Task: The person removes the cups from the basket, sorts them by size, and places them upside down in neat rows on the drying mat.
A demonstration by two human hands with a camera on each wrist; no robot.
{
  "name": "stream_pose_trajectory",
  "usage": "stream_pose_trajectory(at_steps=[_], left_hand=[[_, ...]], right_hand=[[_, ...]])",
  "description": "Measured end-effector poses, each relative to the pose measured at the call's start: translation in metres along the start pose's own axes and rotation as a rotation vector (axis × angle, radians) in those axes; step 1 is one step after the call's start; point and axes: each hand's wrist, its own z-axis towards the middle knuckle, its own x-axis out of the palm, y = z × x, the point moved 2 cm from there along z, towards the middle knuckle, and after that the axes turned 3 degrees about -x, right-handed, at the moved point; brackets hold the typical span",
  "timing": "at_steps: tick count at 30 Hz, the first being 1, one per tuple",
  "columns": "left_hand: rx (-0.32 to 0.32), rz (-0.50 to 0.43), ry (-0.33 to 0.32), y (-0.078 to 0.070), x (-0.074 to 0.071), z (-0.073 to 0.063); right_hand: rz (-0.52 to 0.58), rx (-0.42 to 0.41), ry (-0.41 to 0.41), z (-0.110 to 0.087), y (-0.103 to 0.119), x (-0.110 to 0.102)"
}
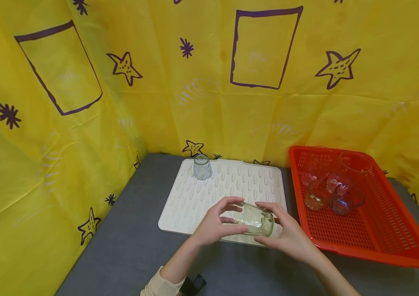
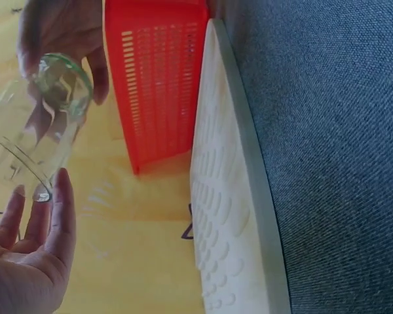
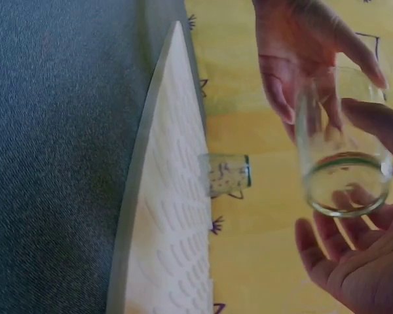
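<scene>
Yellow fabric with purple starfish drawings (image 1: 194, 115) hung behind and to the left of the white textured drying mat (image 1: 244, 179). The dark grey tabletop (image 1: 128, 218) spread beneath the mat and showed past its left and near edges. A red perforated plastic basket (image 1: 387, 259) sat just to the mat's right, and the mat itself lay flat. A pale sleeve (image 1: 161, 283) was on the near side of the mat. The left hand (image 1: 213, 224) and the right hand (image 1: 287, 234) were raised over the mat's near part, the left nearer its left edge. Each hand had its thumb and fingers set wide and curved about one end of a clear glass tumbler (image 1: 255, 220), which they held tilted above the mat. Several clear drinking glasses (image 1: 347, 199) stood in the basket's side nearest the mat. One small glass (image 1: 202, 169) stood at the mat's far left corner.
</scene>
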Motion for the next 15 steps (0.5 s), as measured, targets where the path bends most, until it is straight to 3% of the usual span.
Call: stream_pose_trajectory(at_steps=[7,15], left_hand=[[0.037,-0.178,0.007,0.0023,-0.0011,0.0003],[0.021,-0.259,-0.011,0.0035,-0.0004,-0.0011]], right_hand=[[0.318,0.079,0.021,0.0007,-0.004,0.002],[0.6,0.128,0.053,0.0018,-0.0097,0.0064]])
